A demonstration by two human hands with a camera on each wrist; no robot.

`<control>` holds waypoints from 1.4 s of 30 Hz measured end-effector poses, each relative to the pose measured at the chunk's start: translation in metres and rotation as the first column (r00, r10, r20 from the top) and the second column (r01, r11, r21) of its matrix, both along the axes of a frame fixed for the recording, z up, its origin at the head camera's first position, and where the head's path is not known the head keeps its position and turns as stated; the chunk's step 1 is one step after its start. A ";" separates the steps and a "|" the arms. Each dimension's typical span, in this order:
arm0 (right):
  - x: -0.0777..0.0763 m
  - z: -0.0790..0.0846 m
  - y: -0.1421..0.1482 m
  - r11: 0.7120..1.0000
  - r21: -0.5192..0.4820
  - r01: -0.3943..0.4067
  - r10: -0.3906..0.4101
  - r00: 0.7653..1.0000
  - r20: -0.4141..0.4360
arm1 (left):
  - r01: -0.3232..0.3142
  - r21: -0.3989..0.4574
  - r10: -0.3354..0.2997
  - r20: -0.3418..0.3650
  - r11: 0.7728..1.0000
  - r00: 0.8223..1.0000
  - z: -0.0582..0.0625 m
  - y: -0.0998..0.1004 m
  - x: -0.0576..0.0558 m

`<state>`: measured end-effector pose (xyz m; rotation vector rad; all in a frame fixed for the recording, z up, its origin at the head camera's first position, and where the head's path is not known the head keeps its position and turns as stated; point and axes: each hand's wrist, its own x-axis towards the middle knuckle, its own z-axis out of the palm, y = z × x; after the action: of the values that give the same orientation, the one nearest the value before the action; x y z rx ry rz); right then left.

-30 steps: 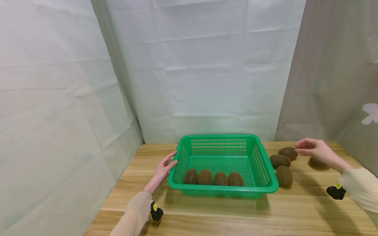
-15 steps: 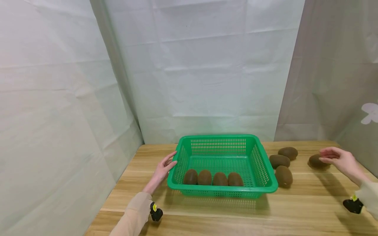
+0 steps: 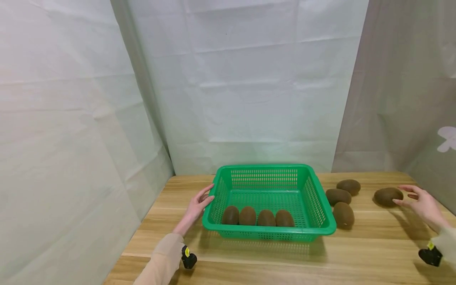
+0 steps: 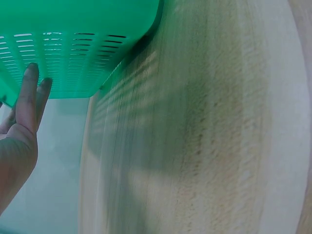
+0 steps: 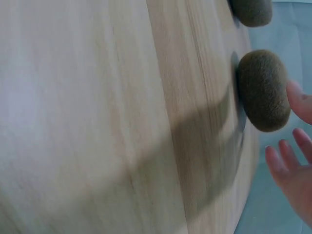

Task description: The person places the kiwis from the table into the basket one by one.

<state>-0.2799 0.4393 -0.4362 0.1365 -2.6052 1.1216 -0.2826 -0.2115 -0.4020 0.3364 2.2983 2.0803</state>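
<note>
A green plastic basket [image 3: 268,229] stands on the table, with a row of several brown kiwifruit [image 3: 266,217] along its near inside wall. At the basket's left side my left hand [image 3: 196,205] rests on the rim. In the left wrist view, straight fingers [image 4: 28,95] lie against the outer wall. To the right, a single kiwifruit [image 3: 388,196] lies on the wood. My right hand [image 3: 420,204] is at its right end, thumb and fingers spread. In the right wrist view the thumb [image 5: 298,100] is by this kiwifruit [image 5: 263,90], while the other fingertips are apart from it.
Three more kiwifruit [image 3: 338,196] lie grouped just right of the basket, close to its wall. White cloth [image 3: 256,99] hangs behind the wooden table [image 3: 270,265], and more cloth hangs at both sides.
My right hand has moved right, away from the grouped kiwifruit and past the single one to its right end, its fingers spreading. My left hand and the basket have stayed put.
</note>
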 end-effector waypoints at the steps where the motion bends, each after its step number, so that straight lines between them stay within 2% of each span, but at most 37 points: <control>1: -0.001 -0.001 0.001 1.000 0.013 -0.010 0.010 1.000 0.012 | 0.001 0.000 -0.001 -0.002 1.000 1.000 0.000 0.000 0.000; 6: -0.008 -0.008 0.007 0.998 0.055 -0.042 0.039 0.997 0.062 | 0.004 -0.017 -0.004 -0.014 1.000 1.000 0.001 -0.001 0.000; 9: -0.006 -0.006 0.007 0.998 0.030 -0.058 0.056 0.995 0.078 | 0.004 -0.031 -0.005 -0.018 0.999 1.000 0.001 -0.001 0.000; 14: -0.006 -0.009 0.009 0.996 0.044 -0.073 0.070 0.995 0.069 | 0.005 -0.026 -0.005 -0.011 1.000 1.000 0.000 0.000 0.001; 21: -0.010 -0.014 0.010 0.991 -0.026 -0.132 0.133 0.988 0.075 | 0.015 -0.011 -0.015 -0.020 1.000 1.000 -0.004 -0.002 -0.003; 24: -0.013 -0.012 0.008 0.993 -0.005 -0.122 0.122 0.989 0.081 | 0.014 0.012 -0.014 -0.019 1.000 1.000 -0.011 -0.004 -0.008; 30: -0.012 -0.010 0.005 0.995 0.070 -0.073 0.070 0.996 0.056 | -0.018 -0.023 0.017 -0.047 1.000 0.999 -0.023 -0.006 -0.014; 34: -0.010 -0.010 0.006 0.991 0.121 -0.058 0.055 0.998 0.030 | -0.032 -0.029 0.030 -0.061 0.999 0.998 -0.024 -0.006 -0.014; 39: -0.011 -0.010 0.006 0.992 0.119 -0.043 0.041 0.999 0.022 | -0.037 -0.030 0.035 -0.066 0.999 0.997 -0.023 -0.006 -0.013; 42: -0.010 -0.009 0.006 0.994 0.105 -0.036 0.031 0.998 0.050 | -0.030 -0.027 0.028 -0.073 0.999 0.997 -0.023 -0.005 -0.013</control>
<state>-0.2903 0.4449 -0.4454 0.1793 -2.7156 1.0093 -0.2960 -0.2167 -0.4254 0.3860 2.3844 2.0801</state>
